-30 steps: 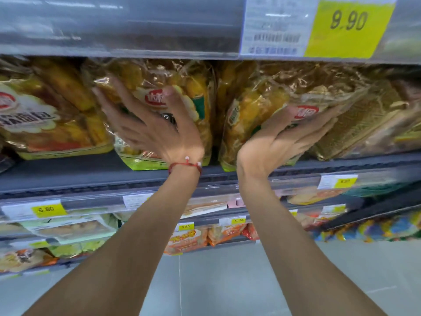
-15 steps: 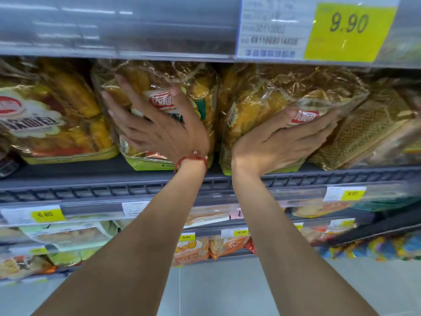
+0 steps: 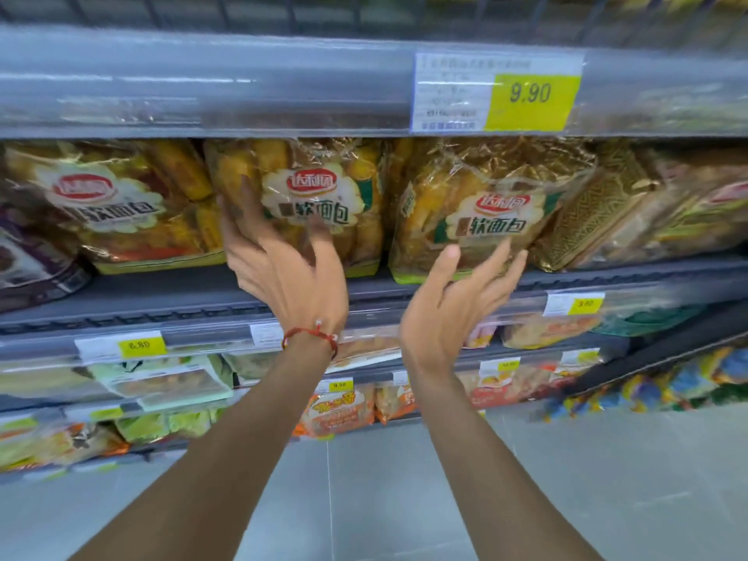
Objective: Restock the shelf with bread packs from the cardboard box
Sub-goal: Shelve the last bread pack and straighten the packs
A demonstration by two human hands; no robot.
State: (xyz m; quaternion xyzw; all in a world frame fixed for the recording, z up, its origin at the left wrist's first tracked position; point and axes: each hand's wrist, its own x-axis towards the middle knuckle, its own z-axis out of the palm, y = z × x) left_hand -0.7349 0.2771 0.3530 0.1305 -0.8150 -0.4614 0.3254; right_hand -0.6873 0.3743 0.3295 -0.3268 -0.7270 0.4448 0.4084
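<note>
Both open, gripping nothing: left hand against bread pack labelled "软面包"; right hand below second pack. Price tag: "9.90".

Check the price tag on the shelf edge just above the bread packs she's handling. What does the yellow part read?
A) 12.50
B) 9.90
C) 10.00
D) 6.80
B: the yellow price tag on the shelf edge directly above the two bread packs reads 9.90.
</note>
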